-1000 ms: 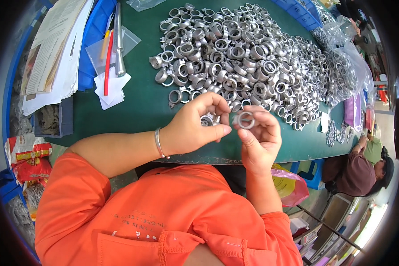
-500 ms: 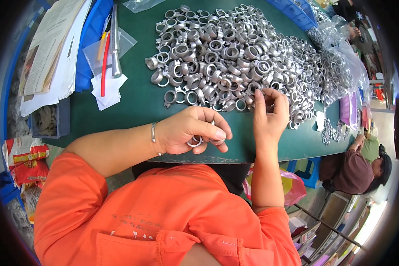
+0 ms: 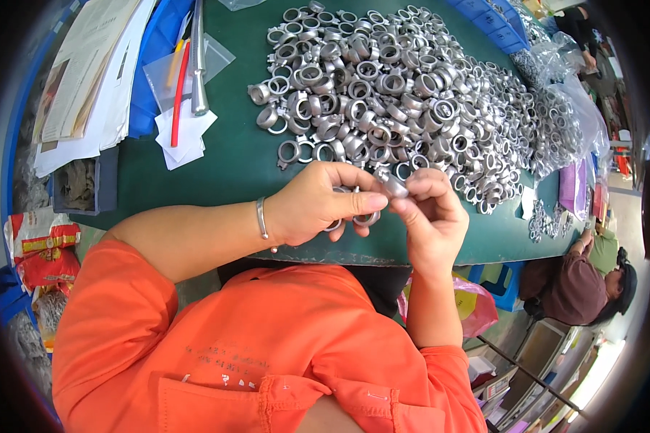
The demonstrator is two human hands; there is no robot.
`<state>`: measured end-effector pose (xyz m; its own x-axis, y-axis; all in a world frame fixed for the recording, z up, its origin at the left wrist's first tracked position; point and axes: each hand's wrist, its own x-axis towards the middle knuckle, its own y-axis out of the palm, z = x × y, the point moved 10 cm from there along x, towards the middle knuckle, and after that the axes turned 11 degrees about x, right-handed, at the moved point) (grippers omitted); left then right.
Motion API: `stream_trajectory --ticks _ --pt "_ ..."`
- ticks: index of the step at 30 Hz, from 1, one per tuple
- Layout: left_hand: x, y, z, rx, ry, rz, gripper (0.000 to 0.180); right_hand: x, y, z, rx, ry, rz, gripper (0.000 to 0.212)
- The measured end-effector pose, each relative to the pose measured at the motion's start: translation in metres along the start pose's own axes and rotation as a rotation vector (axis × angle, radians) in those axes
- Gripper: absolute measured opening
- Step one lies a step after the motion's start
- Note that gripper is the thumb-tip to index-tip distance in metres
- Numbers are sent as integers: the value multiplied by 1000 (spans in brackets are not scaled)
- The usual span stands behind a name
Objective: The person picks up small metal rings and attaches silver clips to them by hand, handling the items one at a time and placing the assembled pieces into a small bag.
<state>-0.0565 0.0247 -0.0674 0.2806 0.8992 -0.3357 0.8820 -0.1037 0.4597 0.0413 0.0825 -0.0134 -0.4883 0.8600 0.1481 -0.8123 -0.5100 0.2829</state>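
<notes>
Both of my hands meet at the front of a heap of grey metal rings (image 3: 368, 70), each with a small lug. A single metal ring (image 3: 392, 184) is pinched between the fingertips of my left hand (image 3: 309, 200) and my right hand (image 3: 439, 229). More rings (image 3: 367, 219) are tucked in the curled lower fingers of my left hand; those fingers partly cover them. A bracelet (image 3: 261, 218) circles the left wrist.
Beyond the left forearm lie a red pen (image 3: 180, 97), a metal rod (image 3: 198, 72), white paper slips (image 3: 188, 137) and a blue bin (image 3: 152, 68). Bagged rings (image 3: 556, 119) and a blue tray (image 3: 495, 25) flank the heap's right. Another person (image 3: 574, 281) sits at the right.
My right hand has drawn back from the heap with a ring, toward my left hand. The left hand has risen slightly and now touches that ring too.
</notes>
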Motion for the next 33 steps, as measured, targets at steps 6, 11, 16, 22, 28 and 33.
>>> stream_trajectory --ticks 6,11,16,22,28,33 --pt "-2 -4 -13 148 124 -78 11 -13 23 21 -450 -290 181 18" --pt "-5 4 -28 293 303 -28 8 -9 6 7 -120 -84 -24 9" --pt "-11 8 -41 469 516 -39 7 -10 0 -18 116 239 -88 18" --pt "-16 11 -50 655 685 -78 8 -13 6 -18 114 222 7 12" --pt "-1 -5 -12 174 114 -83 13 -7 -12 -5 720 67 13 25" --pt "0 3 -1 59 30 26 10 2 -47 -4 -137 118 -260 18"
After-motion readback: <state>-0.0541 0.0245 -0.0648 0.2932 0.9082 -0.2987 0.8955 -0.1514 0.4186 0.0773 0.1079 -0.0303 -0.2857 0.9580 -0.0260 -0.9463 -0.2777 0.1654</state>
